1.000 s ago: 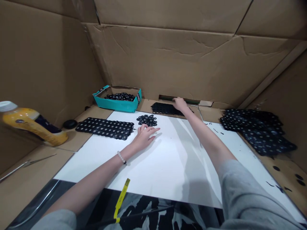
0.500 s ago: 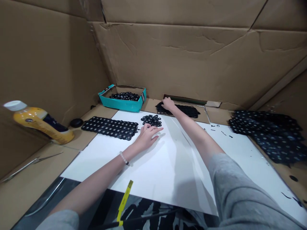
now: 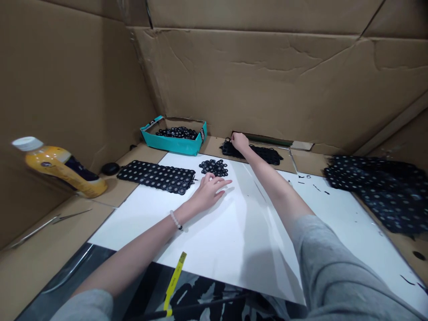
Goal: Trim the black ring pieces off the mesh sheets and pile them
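Observation:
My left hand (image 3: pixel 211 194) rests low over the white sheet (image 3: pixel 214 249), its fingers spread and nothing seen in them. Just beyond its fingertips lies a small pile of loose black rings (image 3: pixel 214 168). To its left is a flat black sheet with rows of pale round spots (image 3: pixel 155 176). My right hand (image 3: pixel 240 142) is farther off, fingers pinched at the left end of a dark stack of black lacy strips (image 3: pixel 267 155). A small black ring (image 3: pixel 227 140) shows at its fingertips, partly hidden by the hand.
A turquoise box (image 3: pixel 174 145) at the back holds many black rings. A yellow drink bottle (image 3: pixel 63 167), a round black lid (image 3: pixel 110 168) and metal tweezers (image 3: pixel 53 220) are on the left. Dotted black sheets (image 3: pixel 384 191) are heaped right, near black scraps (image 3: pixel 317 188). Cardboard walls surround the table.
My right hand has risen slightly from the dark stack, fingers now drawn together, with a small ring showing at them. My left hand has hardly moved. The whole view has shifted slightly.

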Motion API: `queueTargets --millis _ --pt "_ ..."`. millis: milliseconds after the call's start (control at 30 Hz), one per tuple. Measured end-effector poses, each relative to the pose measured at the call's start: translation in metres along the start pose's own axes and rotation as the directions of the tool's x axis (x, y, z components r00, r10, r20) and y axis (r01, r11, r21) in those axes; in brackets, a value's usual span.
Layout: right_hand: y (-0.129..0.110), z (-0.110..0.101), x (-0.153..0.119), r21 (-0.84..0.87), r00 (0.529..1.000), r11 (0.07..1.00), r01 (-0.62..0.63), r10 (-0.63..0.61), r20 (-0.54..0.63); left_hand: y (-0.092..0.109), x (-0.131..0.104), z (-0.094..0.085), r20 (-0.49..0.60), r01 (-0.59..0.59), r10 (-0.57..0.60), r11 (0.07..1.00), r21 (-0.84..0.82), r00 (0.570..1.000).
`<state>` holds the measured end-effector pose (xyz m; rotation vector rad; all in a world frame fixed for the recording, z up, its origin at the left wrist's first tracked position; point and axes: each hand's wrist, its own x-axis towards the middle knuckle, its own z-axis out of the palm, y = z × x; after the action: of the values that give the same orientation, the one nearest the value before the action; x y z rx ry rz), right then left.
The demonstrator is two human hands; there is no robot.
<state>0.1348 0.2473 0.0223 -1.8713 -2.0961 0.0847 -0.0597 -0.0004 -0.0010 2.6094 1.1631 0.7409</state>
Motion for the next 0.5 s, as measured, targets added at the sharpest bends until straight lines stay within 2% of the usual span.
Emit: queueTargets --millis 133,267,367,500 --pt "0.001 0.007 0.005 0.039 0.999 0.998 -0.051 0.051 0.005 -0.001 -0.001 0.000 0.007 -0.014 0.014 1.000 0.009 1.000" --pt "0.009 0.009 0.008 0.089 1.000 0.996 -0.028 0.027 0.017 -0.002 -0.002 0.000 0.009 -0.030 0.030 0.999 0.017 1.000" --pt "0.029 0.000 0.008 0.104 1.000 0.995 -0.004 0.003 0.009 -0.003 -0.002 0.001 0.004 -0.043 0.043 0.999 0.027 0.999" --pt "0.072 -0.020 0.005 0.068 0.999 0.997 -0.040 0.039 0.023 -0.002 -0.001 0.002 0.000 -0.057 0.057 0.998 0.034 0.998"
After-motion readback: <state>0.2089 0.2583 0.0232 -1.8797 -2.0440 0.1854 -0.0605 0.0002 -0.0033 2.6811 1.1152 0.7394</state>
